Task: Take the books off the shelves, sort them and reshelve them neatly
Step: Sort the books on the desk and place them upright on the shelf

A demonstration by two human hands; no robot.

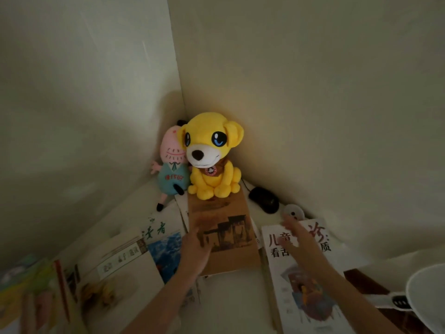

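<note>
A brown book point(226, 239) with a dark building picture lies flat in the middle of a white surface in a wall corner. My left hand point(196, 247) rests flat on its left part, fingers straight. My right hand point(297, 233) hovers with fingers spread over a white book point(305, 285) with large black characters at the right; touching or not, I cannot tell. A magazine with a blue cover point(166, 251) and a white book with a grey title band point(120, 278) lie to the left. Colourful books point(26, 288) sit at the far left edge.
A yellow plush dog point(212, 155) sits on the far end of the brown book, a pink plush pig point(172, 165) beside it in the corner. A black computer mouse point(264, 199) and small white round gadget point(293, 212) lie behind the right book. A white fan point(426, 292) is at right.
</note>
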